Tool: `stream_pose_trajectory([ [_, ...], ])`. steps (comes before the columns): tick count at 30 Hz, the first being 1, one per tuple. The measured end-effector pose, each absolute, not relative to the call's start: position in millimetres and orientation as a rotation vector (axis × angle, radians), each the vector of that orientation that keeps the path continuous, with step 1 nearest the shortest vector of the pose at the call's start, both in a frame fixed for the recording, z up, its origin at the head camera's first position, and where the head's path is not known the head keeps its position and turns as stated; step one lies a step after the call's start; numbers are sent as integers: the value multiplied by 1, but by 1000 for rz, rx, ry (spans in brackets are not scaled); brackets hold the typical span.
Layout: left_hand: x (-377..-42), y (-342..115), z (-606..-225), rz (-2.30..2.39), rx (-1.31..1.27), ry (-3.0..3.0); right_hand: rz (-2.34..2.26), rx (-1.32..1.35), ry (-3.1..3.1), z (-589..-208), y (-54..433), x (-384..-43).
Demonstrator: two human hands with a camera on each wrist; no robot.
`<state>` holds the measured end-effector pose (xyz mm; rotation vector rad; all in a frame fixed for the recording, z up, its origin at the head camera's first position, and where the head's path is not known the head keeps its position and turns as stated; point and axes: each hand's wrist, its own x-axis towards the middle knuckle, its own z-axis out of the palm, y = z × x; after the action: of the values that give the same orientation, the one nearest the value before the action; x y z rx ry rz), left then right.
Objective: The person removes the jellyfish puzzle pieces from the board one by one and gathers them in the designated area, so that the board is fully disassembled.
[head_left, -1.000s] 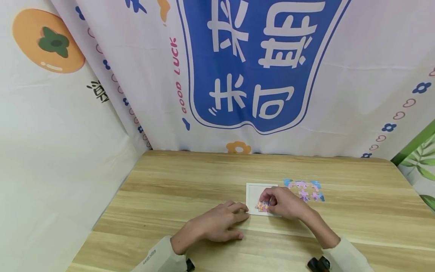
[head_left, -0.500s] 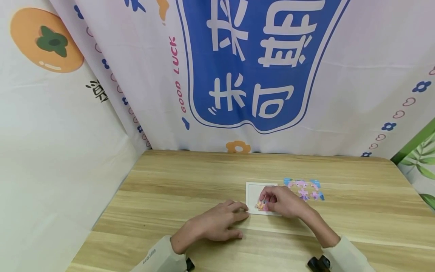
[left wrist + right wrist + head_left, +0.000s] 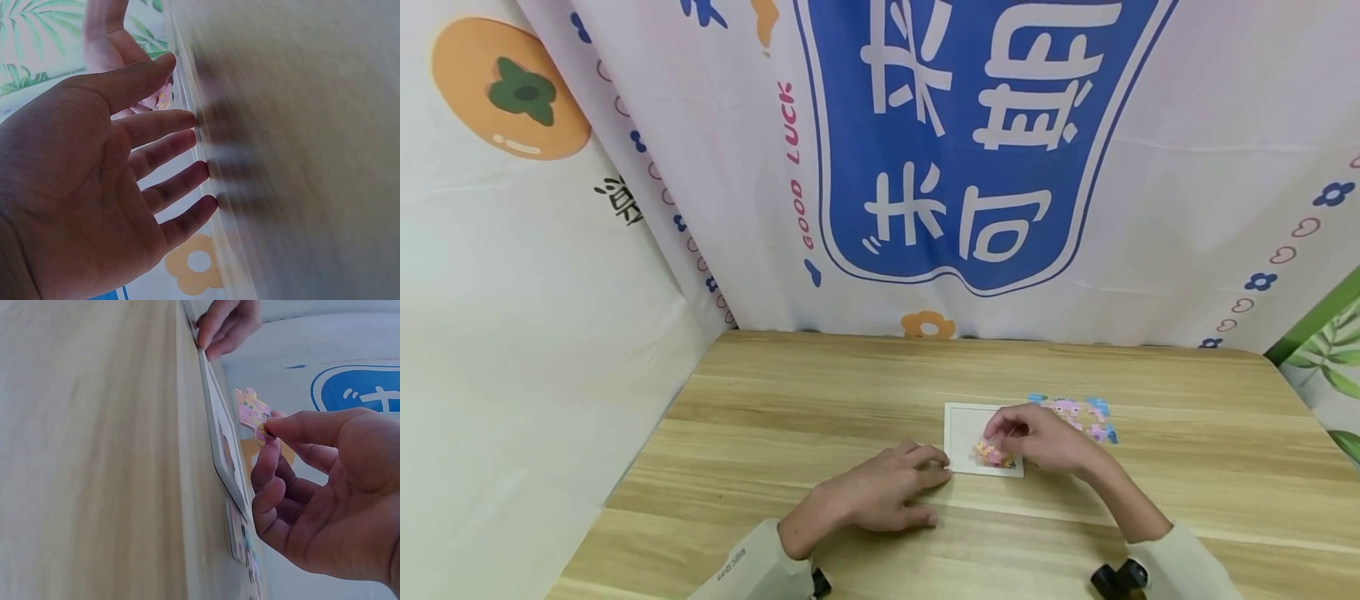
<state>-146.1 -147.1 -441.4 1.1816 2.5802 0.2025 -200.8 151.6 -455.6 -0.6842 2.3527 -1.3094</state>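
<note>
In the head view my right hand (image 3: 1041, 437) pinches a yellow-and-pink jigsaw puzzle piece (image 3: 988, 452), possibly several joined together, over a white puzzle frame (image 3: 950, 437). The right wrist view shows this puzzle piece (image 3: 252, 415) between thumb and fingertips, raised off the frame (image 3: 220, 434). My left hand (image 3: 887, 487) lies at the frame's lower left corner, its fingers extended and their tips touching the tabletop and the frame's edge. Seen from the left wrist, the palm of the left hand (image 3: 94, 181) holds nothing.
Right of the frame lies a patch of pink and blue puzzle pieces (image 3: 1097, 432), partly hidden by my right hand. The wooden table (image 3: 790, 400) reaches back to a printed curtain (image 3: 760, 275). Another pale cloth (image 3: 550, 333) hangs along the left side.
My right hand has shifted slightly right, and the puzzle piece has come up off the frame with it, tilting. My left hand keeps its place.
</note>
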Motion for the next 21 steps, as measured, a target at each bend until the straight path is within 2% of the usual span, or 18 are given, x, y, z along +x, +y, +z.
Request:
stream_pose_trajectory([
  [21, -146, -147, -442, 210, 1184, 2576, -1346, -673, 2334, -461, 201, -196],
])
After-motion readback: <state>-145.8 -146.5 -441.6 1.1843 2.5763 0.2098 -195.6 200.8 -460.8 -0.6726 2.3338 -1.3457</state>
